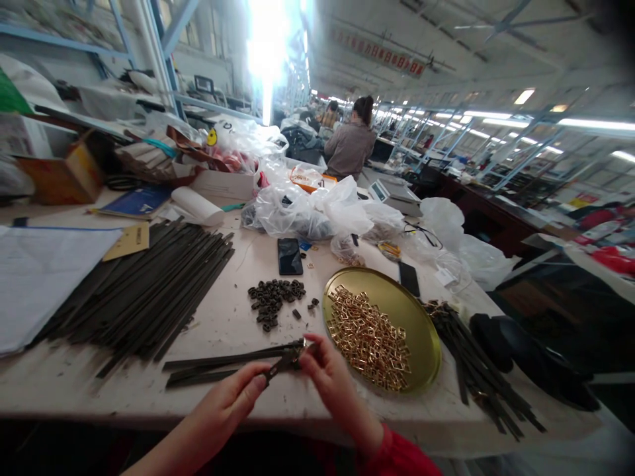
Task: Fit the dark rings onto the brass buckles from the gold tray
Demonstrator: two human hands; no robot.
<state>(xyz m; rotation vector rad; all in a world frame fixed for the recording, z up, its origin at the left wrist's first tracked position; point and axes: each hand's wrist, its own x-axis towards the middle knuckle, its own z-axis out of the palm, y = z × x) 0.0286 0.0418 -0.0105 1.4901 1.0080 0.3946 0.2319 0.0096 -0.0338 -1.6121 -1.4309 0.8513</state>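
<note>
Head view: one short length of a dark brown, flat, punched strap (284, 365) is suspended between the two bare hands, above the near edge of the pale, cloth-like bench (213, 337). The left hand (241, 393) has its grip pinched, thumb against forefinger, on the near end of the strap. The right hand (325, 370) has its grip drawn together at the far end, where a small bright metal piece (305, 343) shows; how much of that piece lies within the fingers cannot be told.

Governing relation: the strap's long axis runs from the left grip rightward and slightly away from the person, so its far end and the metal piece lie at the right grip. The right hand is the nearer to both, and also to the round, brass-coloured tray (429, 337) just beyond it on the right, bearing a heap of gold-coloured rectangular metal frames (367, 337).

Two long dark flat strips (218, 363) lie behind the left hand, nearly crosswise to the person. A pile of small dark loops (272, 301) lies beyond both hands, left of the tray.
</note>
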